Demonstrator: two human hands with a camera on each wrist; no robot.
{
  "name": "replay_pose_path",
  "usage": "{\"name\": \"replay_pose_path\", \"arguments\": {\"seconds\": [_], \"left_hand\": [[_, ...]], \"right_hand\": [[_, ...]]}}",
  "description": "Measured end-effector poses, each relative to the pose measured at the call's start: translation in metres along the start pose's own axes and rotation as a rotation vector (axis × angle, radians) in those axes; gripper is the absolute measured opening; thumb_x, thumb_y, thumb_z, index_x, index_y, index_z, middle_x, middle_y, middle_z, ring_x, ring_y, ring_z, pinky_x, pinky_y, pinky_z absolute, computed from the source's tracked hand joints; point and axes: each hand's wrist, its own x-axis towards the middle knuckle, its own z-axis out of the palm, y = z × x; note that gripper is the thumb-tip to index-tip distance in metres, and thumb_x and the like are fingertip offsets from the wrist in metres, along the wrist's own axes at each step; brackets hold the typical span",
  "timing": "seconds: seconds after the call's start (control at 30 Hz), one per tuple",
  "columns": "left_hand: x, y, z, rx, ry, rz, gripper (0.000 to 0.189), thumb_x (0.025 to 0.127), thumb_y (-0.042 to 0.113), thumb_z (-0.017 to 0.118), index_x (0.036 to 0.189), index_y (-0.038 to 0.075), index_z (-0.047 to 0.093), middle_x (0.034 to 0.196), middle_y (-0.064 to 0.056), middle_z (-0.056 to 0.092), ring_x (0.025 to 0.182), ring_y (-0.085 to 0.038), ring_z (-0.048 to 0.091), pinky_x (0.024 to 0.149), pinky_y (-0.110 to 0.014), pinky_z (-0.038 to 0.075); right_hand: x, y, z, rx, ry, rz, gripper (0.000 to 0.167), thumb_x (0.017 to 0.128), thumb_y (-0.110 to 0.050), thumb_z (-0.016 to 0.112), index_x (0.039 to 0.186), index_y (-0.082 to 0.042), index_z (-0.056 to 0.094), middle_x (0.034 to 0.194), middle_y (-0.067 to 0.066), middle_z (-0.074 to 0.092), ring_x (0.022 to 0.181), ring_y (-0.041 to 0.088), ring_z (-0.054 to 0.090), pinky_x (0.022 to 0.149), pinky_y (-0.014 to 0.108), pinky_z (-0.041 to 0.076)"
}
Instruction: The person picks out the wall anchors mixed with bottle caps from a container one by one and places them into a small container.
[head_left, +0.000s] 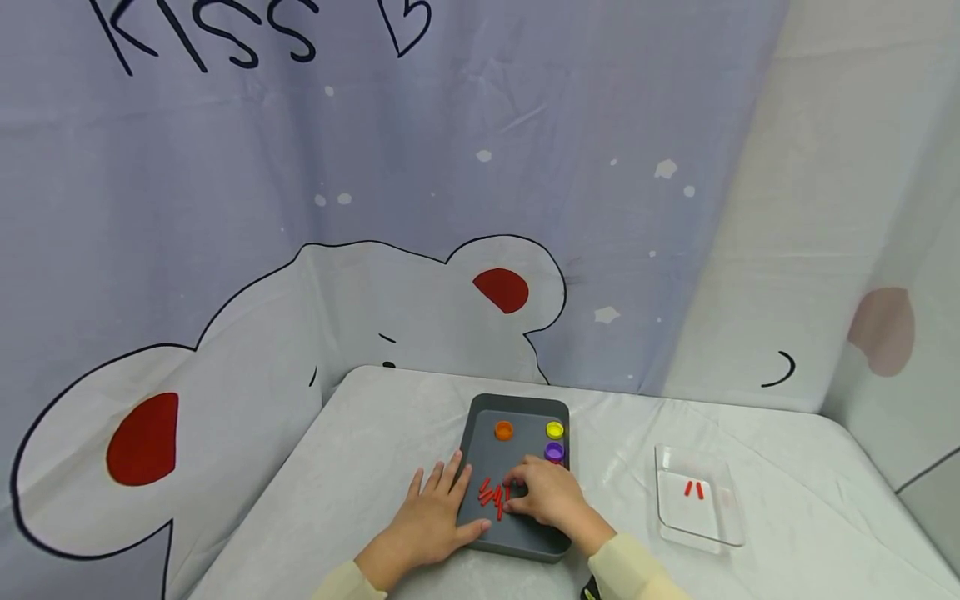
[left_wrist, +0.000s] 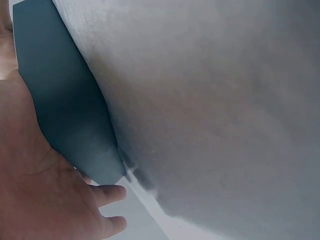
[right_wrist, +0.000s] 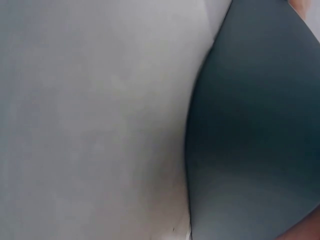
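Observation:
A dark grey tray (head_left: 525, 408) lies on the white-covered table with several short red sticks (head_left: 487, 495) loose near its front. My right hand (head_left: 551, 497) reaches over the tray's right side and pinches a red stick (head_left: 507, 492) between thumb and fingertips. Fingers spread, my left hand (head_left: 429, 518) rests at the left rim, its thumb reaching over the edge. The left wrist view shows that palm (left_wrist: 45, 180) against the tray's outer wall (left_wrist: 65, 95). Mostly the tray wall (right_wrist: 255, 125) fills the right wrist view; the right fingers are hidden there.
Inside the tray stand an orange cup (head_left: 503, 430), a yellow cup (head_left: 554, 430) and a purple cup (head_left: 554, 452); something red behind it is mostly covered by my right hand. A clear plastic box (head_left: 701, 532) holding two red sticks (head_left: 700, 491) stands to the right.

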Motion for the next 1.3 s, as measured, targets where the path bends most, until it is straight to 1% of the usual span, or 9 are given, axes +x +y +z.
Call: {"name": "replay_pose_path", "arguments": {"seconds": [0.17,0.33,0.43,0.6,0.73,0.9,1.0,1.17,1.3], "left_hand": [[-0.002,0.002,-0.002,0.000,0.005,0.010,0.092,0.095,0.072,0.048,0.157,0.006,0.036,0.168,-0.014,0.017,0.147,-0.046,0.031,0.115,-0.069,0.018],[-0.001,0.001,0.000,-0.003,0.009,0.006,0.091,0.095,0.071,0.048,0.157,0.006,0.036,0.168,-0.014,0.018,0.147,-0.044,0.032,0.115,-0.068,0.019],[-0.001,0.000,0.000,-0.003,0.006,0.001,0.090,0.095,0.071,0.049,0.157,0.007,0.036,0.168,-0.013,0.018,0.147,-0.043,0.032,0.116,-0.068,0.018],[-0.002,0.002,-0.004,-0.016,0.010,0.012,0.091,0.095,0.071,0.050,0.156,0.004,0.038,0.168,-0.015,0.020,0.145,-0.045,0.035,0.114,-0.069,0.018],[-0.003,0.004,-0.007,-0.017,-0.001,0.011,0.091,0.095,0.070,0.050,0.156,0.004,0.038,0.167,-0.017,0.020,0.144,-0.046,0.035,0.114,-0.070,0.018],[-0.003,0.006,-0.009,-0.010,-0.011,-0.009,0.091,0.095,0.070,0.050,0.157,0.005,0.036,0.168,-0.015,0.019,0.145,-0.044,0.036,0.115,-0.068,0.018],[-0.004,0.006,-0.009,-0.005,-0.011,-0.013,0.091,0.094,0.070,0.050,0.157,0.005,0.037,0.168,-0.015,0.020,0.145,-0.044,0.036,0.115,-0.068,0.019],[-0.004,0.006,-0.008,-0.008,-0.014,-0.014,0.091,0.094,0.070,0.050,0.157,0.005,0.037,0.168,-0.014,0.020,0.145,-0.043,0.037,0.116,-0.068,0.018],[-0.003,0.006,-0.007,-0.008,-0.003,-0.012,0.091,0.094,0.070,0.051,0.157,0.005,0.037,0.167,-0.015,0.021,0.144,-0.044,0.038,0.115,-0.069,0.018]], "right_hand": [[0.001,0.000,0.003,-0.002,0.006,0.017,0.027,0.077,-0.039,0.088,0.097,-0.022,0.079,0.081,-0.009,0.056,0.068,0.006,0.047,0.061,0.028,0.043],[0.001,0.000,0.004,-0.005,0.016,0.027,0.025,0.077,-0.037,0.088,0.094,-0.021,0.079,0.078,-0.008,0.054,0.065,0.006,0.045,0.058,0.027,0.040],[0.002,-0.001,0.004,-0.021,0.021,0.033,0.024,0.077,-0.036,0.088,0.093,-0.021,0.079,0.078,-0.008,0.054,0.066,0.007,0.046,0.058,0.027,0.042],[0.003,-0.001,0.004,-0.038,0.023,0.044,0.023,0.076,-0.033,0.088,0.092,-0.019,0.079,0.079,-0.008,0.054,0.067,0.009,0.048,0.060,0.029,0.045],[0.002,0.001,0.004,-0.023,0.027,0.046,0.022,0.075,-0.031,0.088,0.089,-0.018,0.077,0.079,-0.009,0.054,0.067,0.009,0.048,0.061,0.029,0.046],[0.001,0.004,0.001,0.094,0.054,0.040,0.019,0.076,-0.024,0.085,0.090,-0.015,0.076,0.083,-0.007,0.058,0.072,0.009,0.053,0.065,0.030,0.048],[-0.001,0.006,-0.001,0.170,0.093,0.022,0.017,0.078,-0.020,0.084,0.092,-0.013,0.076,0.086,-0.006,0.061,0.076,0.010,0.057,0.068,0.029,0.050],[-0.007,0.008,-0.009,0.284,0.215,-0.027,0.017,0.079,-0.012,0.084,0.094,-0.009,0.077,0.084,-0.003,0.063,0.074,0.009,0.058,0.067,0.025,0.051],[-0.014,0.009,-0.020,0.418,0.284,-0.007,0.017,0.081,-0.010,0.083,0.097,-0.009,0.077,0.084,-0.005,0.063,0.074,0.006,0.058,0.067,0.022,0.051]]}}
